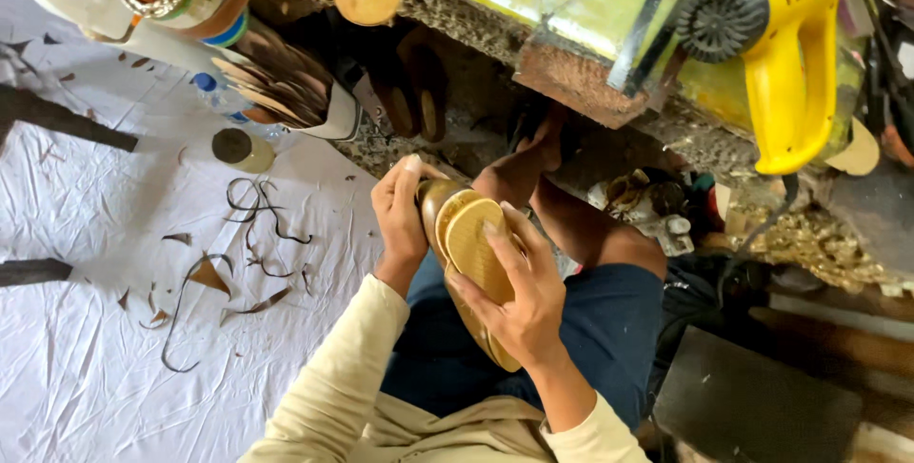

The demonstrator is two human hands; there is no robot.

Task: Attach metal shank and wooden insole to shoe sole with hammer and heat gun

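I hold a tan shoe (473, 252) sole-up over my lap, its pale yellowish sole facing the camera. My left hand (400, 211) grips the toe end from the left, thumb on the upper edge. My right hand (519, 292) cups the shoe from the right, with fingers spread across the sole and heel. My cream sleeves and dark blue shorts fill the space beneath. My bare leg and foot (533, 163) stretch out under the workbench.
A yellow heat gun (785, 44) rests on the glue-crusted bench (571, 6) at the upper right. Leather scraps and dark strips (257, 211) litter the white sheet (86, 330) to the left. A small capped bottle (243, 149) and stacked shoe soles (286, 82) stand nearby.
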